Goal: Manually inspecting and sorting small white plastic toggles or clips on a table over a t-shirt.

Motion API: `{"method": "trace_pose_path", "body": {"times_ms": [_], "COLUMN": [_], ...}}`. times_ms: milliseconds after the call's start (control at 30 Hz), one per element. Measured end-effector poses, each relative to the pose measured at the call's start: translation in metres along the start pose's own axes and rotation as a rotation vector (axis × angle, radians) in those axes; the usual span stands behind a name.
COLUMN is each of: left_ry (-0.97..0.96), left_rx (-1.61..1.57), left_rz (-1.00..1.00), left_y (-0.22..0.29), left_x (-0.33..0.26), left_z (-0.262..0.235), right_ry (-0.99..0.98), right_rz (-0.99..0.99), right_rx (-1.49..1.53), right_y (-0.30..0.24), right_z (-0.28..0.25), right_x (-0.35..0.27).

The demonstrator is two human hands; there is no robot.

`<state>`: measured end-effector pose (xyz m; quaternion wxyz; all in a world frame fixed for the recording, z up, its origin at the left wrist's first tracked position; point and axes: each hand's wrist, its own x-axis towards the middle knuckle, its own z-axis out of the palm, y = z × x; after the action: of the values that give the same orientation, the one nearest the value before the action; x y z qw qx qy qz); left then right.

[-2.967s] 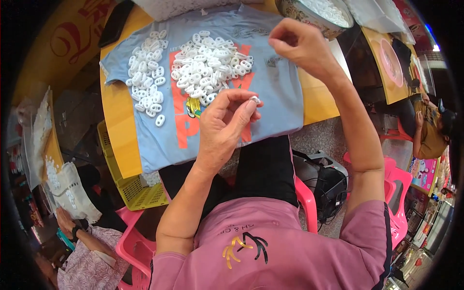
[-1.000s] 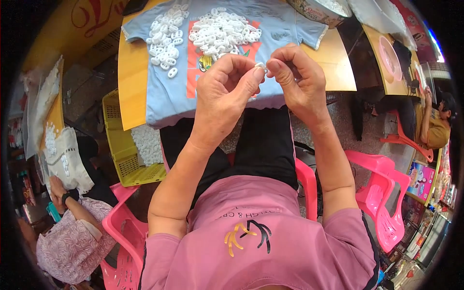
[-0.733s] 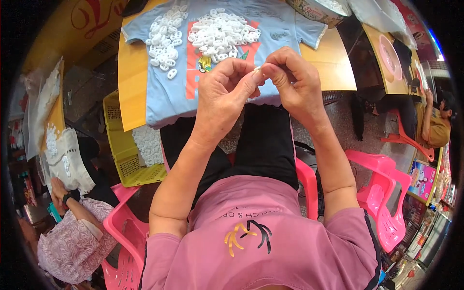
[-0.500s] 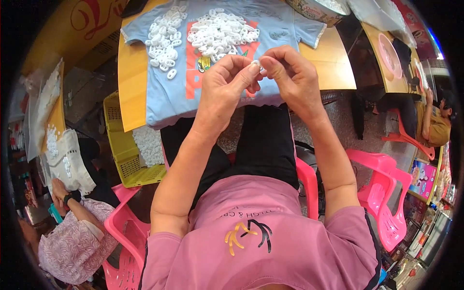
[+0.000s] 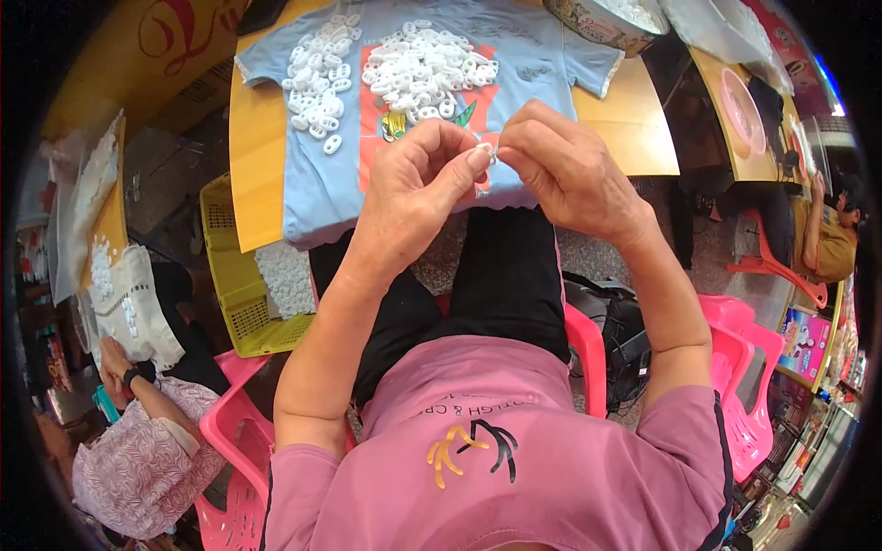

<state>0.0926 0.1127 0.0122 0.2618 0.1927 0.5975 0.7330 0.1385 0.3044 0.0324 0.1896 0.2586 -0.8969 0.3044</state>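
The left hand [image 5: 418, 184] and right hand [image 5: 565, 170] meet fingertip to fingertip, both pinched on a small white ring [image 5: 488, 153] just above the shirt's [image 5: 533, 55] near hem. Ring piles [image 5: 427, 69] lie farther up the shirt; the table [image 5: 253, 156] edge sits just beyond the hands.

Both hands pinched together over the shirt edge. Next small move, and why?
Probably press the fingertips together to seat the small white piece. The left hand and right hand both pinch it between them, above the near edge of the blue shirt. It has not yet joined the white piles on the shirt.
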Motion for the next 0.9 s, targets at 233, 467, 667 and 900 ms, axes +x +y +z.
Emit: {"method": "trace_pose_path", "body": {"times_ms": [233, 467, 667, 900], "left_ry": [-0.013, 0.035, 0.112, 0.226], "left_rx": [0.091, 0.224, 0.228, -0.08], "left_rz": [0.009, 0.06, -0.032, -0.024], "left_y": [0.001, -0.008, -0.027, -0.025], "left_x": [-0.005, -0.007, -0.013, -0.02], "left_z": [-0.001, -0.007, -0.023, -0.04], "right_ry": [-0.062, -0.051, -0.084, 0.019], "right_rz": [0.105, 0.19, 0.108, 0.172], "right_rx": [0.223, 0.308, 0.238, -0.003], "right_y": [0.001, 0.005, 0.011, 0.04], "right_z": [0.006, 0.026, 0.044, 0.038], "right_x": [-0.007, -0.006, -0.002, 0.025]}}
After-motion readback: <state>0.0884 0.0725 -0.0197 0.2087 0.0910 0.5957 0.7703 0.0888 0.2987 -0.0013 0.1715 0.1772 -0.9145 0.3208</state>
